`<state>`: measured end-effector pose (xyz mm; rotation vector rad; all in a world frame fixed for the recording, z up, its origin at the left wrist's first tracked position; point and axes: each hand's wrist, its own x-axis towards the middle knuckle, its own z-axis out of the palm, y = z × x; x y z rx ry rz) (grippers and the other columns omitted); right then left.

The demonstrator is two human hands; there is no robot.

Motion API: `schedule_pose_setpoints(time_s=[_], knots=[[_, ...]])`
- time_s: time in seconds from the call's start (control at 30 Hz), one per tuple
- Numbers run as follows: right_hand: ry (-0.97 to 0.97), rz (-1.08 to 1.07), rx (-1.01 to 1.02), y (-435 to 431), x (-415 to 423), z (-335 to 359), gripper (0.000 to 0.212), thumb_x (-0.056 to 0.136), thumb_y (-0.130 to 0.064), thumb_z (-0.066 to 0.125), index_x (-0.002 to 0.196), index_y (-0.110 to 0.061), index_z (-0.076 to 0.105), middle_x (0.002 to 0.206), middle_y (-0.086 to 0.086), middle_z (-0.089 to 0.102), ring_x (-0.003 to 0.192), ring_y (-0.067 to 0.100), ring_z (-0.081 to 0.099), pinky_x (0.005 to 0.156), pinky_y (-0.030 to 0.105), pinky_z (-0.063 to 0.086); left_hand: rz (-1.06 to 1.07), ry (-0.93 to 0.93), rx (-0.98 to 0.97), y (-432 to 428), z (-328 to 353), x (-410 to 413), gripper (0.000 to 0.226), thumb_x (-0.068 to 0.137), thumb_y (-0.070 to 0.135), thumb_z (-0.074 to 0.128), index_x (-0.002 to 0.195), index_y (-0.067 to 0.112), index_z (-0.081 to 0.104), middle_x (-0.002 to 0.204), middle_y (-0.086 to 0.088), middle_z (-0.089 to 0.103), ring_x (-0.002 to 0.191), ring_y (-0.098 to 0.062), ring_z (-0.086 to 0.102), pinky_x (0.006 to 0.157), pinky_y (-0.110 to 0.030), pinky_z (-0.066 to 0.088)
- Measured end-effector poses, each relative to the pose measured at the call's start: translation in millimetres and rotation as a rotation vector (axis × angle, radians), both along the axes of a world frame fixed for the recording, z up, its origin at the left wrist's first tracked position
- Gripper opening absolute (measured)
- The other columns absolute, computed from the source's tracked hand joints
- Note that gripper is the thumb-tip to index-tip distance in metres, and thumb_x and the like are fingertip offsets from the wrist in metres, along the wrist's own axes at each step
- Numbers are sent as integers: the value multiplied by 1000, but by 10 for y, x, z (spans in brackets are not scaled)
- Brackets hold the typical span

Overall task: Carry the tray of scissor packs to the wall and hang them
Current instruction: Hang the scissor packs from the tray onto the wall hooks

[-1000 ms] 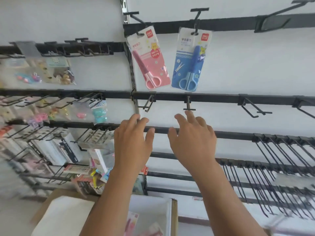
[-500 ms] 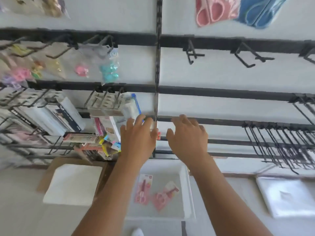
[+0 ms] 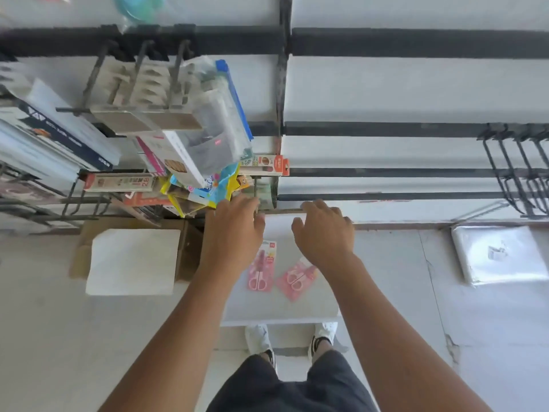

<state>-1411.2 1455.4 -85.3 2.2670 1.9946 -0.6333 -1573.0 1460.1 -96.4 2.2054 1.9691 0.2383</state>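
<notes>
Both hands reach down at the centre of the frame, fingers loosely spread and holding nothing: the left hand and the right hand hover over a white tray on the floor. Two pink scissor packs lie in the tray, just below the hands. Black wall rails cross the upper frame; empty hooks hang at right.

Two scissor packs side by side in tray on floor, cardboard box left, wall rails behind
</notes>
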Motion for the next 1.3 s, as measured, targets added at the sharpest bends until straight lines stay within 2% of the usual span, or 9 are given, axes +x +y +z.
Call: schedule_pose_setpoints(time_s=[0.2, 0.43, 0.53, 0.7, 0.87, 1.03, 1.1, 1.17, 1.3], knots=[[65, -56, -150, -195, 146, -713, 41, 102, -32, 39, 137, -19, 55, 136, 1, 60, 119, 27, 56, 93, 39, 43, 154, -52, -257, -114, -792, 86, 35, 98, 31, 51, 126, 15, 67, 130, -7, 68, 113, -34, 63, 88, -42, 49], [115, -128, -315, -439, 261, -1461, 45, 99, -33, 40, 140, -23, 53, 142, 0, 57, 125, 27, 54, 95, 39, 43, 332, -67, -591, -192, -1854, 236, 46, 99, 49, 43, 130, 16, 53, 123, -10, 65, 106, -33, 64, 86, -42, 53], [112, -150, -358, -504, 260, -1687, 42, 98, -34, 39, 134, -21, 55, 139, 3, 58, 123, 28, 54, 92, 39, 44, 412, -114, -708, -275, -2186, 332, 57, 93, 52, 53, 136, 16, 41, 125, -14, 59, 109, -37, 61, 90, -45, 51], [121, -226, -374, -558, 239, -1918, 41, 100, -28, 40, 137, -15, 52, 145, 9, 52, 120, 33, 56, 88, 39, 46, 464, -93, -666, -373, -2486, 391, 77, 84, 36, 70, 146, 17, 28, 127, -21, 52, 106, -39, 59, 88, -46, 51], [154, -402, -355, -590, 177, -2059, 64, 100, -31, 42, 155, -3, 24, 145, 14, 50, 124, 35, 55, 95, 40, 46, 623, -206, -696, -314, -2611, 322, 97, 78, 29, 79, 152, 20, 16, 128, -25, 49, 112, -42, 56, 96, -47, 40], [268, -590, -391, -612, 139, -2159, 65, 95, -36, 52, 148, -5, 30, 134, 14, 54, 119, 35, 57, 94, 43, 49, 756, -310, -727, -244, -2647, 258, 73, 65, 27, 86, 127, 13, 49, 125, -18, 56, 114, -41, 58, 96, -45, 47], [334, -688, -414, -614, 124, -2238, 69, 91, -39, 61, 143, -4, 32, 132, 14, 53, 119, 36, 56, 93, 44, 50, 801, -471, -698, -211, -2610, 236, 59, 65, 21, 84, 117, 10, 58, 118, -14, 62, 97, -35, 65, 70, -34, 58], [384, -791, -432, -608, 88, -2356, 81, 84, -44, 70, 141, -2, 31, 135, 16, 48, 122, 37, 53, 97, 46, 50, 809, -656, -657, -191, -2529, 217, 42, 72, 11, 78, 109, 8, 57, 109, -11, 65, 82, -30, 64, 47, -25, 47], [377, -935, -474, -532, -68, -2535, 104, 73, -54, 72, 146, 1, 23, 140, 16, 35, 131, 35, 38, 101, 43, 43, 778, -832, -645, -196, -2365, 154, 34, 74, 6, 73, 105, 12, 62, 101, -10, 72, 79, -27, 68, 56, -28, 49]])
